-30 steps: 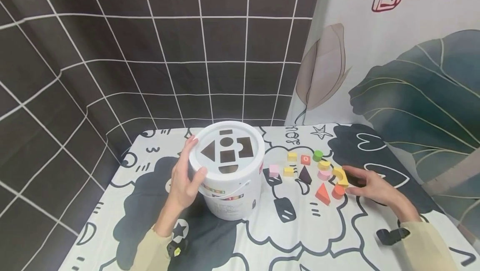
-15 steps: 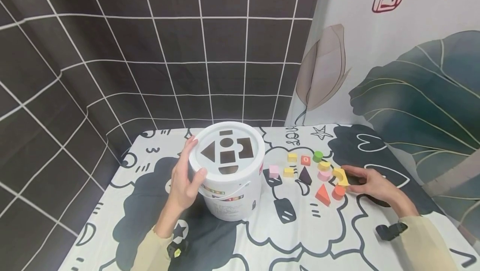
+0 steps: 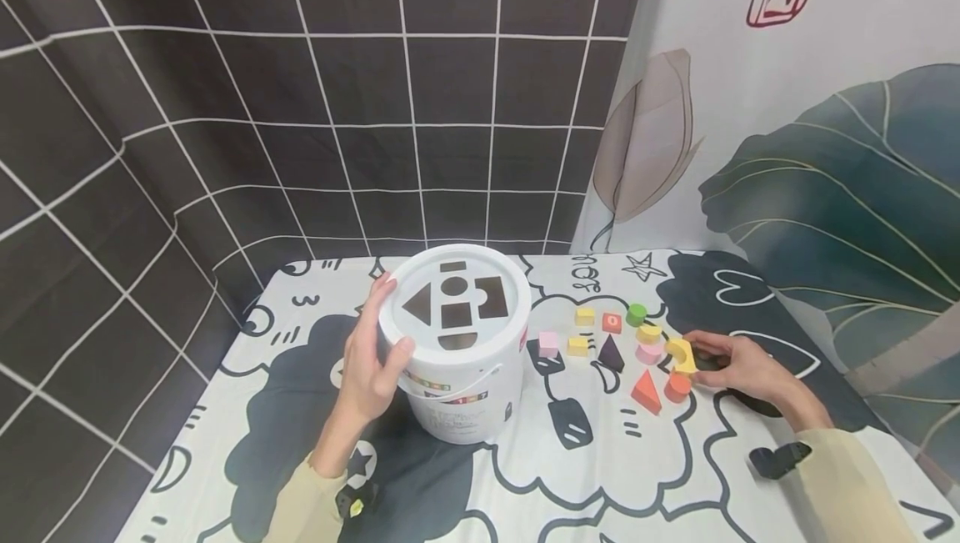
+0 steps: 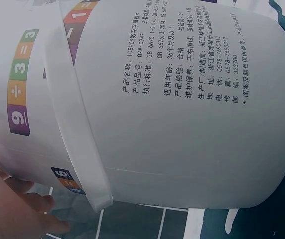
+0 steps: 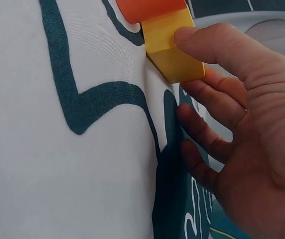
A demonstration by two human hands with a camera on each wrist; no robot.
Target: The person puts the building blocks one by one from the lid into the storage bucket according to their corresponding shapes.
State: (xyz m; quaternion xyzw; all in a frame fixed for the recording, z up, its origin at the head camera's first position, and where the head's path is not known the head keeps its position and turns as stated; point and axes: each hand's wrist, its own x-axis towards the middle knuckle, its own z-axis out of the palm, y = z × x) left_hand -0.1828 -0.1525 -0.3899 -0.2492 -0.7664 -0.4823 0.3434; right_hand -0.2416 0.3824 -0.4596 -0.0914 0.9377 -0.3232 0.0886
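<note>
My left hand [image 3: 371, 359] holds the left side of a white bucket [image 3: 465, 401], thumb and index finger on its lid rim. Dark shaped openings, among them a triangle, a circle and a notched rectangle, are cut in the lid [image 3: 495, 334]. To the right, my right hand [image 3: 750, 368] pinches a yellow arch block [image 3: 682, 354] between thumb and fingers. In the right wrist view the thumb presses one face of that yellow block [image 5: 170, 50]; the lower fingers are loosely bent. An orange-red cylinder [image 3: 677, 387] lies against the arch block. The left wrist view shows the bucket's printed side [image 4: 147, 139] and handle [image 4: 82, 134].
Between bucket and right hand lie loose blocks: a pink cube [image 3: 548, 344], a dark diamond-shaped block [image 3: 611, 353], an orange triangle [image 3: 647, 393], a pink cylinder [image 3: 649, 352], a green cylinder [image 3: 637, 314] and several others. A patterned cloth [image 3: 600, 476] covers the table.
The right hand's fingers have shifted slightly and its thumb now lies closer on the yellow arch block. Bucket and left hand stay in place.
</note>
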